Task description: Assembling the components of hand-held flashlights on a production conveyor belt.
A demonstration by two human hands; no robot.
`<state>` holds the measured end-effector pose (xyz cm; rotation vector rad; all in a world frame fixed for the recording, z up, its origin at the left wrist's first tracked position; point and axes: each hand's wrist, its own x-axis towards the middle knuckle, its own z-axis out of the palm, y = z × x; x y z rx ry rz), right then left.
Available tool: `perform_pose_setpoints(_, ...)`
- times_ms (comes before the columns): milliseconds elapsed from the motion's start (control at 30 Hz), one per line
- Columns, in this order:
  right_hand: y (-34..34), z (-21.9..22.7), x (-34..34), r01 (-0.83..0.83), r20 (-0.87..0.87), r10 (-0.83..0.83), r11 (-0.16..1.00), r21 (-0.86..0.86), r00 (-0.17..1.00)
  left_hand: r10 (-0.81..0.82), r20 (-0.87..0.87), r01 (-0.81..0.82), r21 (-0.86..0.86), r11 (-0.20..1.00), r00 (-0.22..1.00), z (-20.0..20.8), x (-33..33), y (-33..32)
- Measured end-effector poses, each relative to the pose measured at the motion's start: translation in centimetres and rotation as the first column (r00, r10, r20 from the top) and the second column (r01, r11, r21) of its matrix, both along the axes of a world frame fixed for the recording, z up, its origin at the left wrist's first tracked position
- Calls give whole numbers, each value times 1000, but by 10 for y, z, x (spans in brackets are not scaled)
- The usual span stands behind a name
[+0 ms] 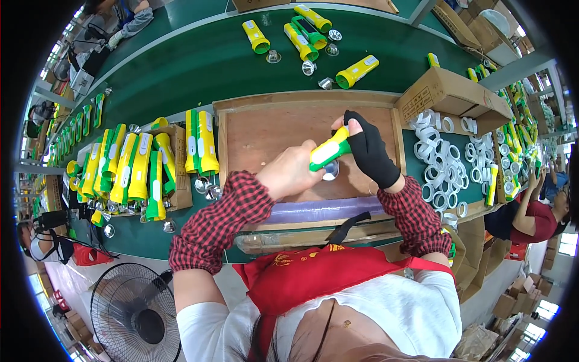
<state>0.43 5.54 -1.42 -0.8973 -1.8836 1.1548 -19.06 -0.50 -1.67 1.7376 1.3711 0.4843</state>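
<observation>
Left hand: bare left hand (294,172) is wrapped shut around the tail end of the flashlight (329,151), knuckles up, over the middle of the board.
Right hand: right hand (365,148) in a black fingerless glove, fingers curled onto the head end of the same flashlight, bare fingertips pinching at its top.
Flashlight: green and yellow plastic body with a pale strip along its side, lying at a slant between both hands, head end up and to the right, held just above the wooden board (265,136).
Under it: a small shiny reflector cup (330,171) sits right below the flashlight, close to the board; whether it touches the flashlight, cannot tell.
Sleeves: red and black checked sleeves run from both wrists back to the lower edge.
Board edges: a raised wooden rim frames the board on the left, top and right; bare wood lies open to the left of the hands.
Left of the board: a row of finished flashlights (129,166) lies side by side, with loose reflectors (208,188) just beside the rim.
Right of the board: a heap of white rings (443,160) near the gloved wrist, and a cardboard box (452,96) above it.
Far side: the green conveyor belt (199,66) carries more scattered flashlights, well apart from the hands.
</observation>
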Motion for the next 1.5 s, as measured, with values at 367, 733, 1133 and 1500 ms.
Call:
perform_pose_setpoints(367,173,-25,39,544,29,-686,601,586,727,425,475,-302,-314,900,771,-34,34,184)
perform_pose_setpoints(733,223,-88,58,409,365,-845,515,753,391,737,577,-522,-533,666,352,-60,114,249)
perform_pose_setpoints(1133,94,42,0,2,-346,-99,963,-270,933,150,720,-314,98,944,678,30,39,81)
perform_pose_setpoints(1500,-64,3,21,-347,320,225,847,402,920,480,838,19,-501,865,259,-37,38,-76)
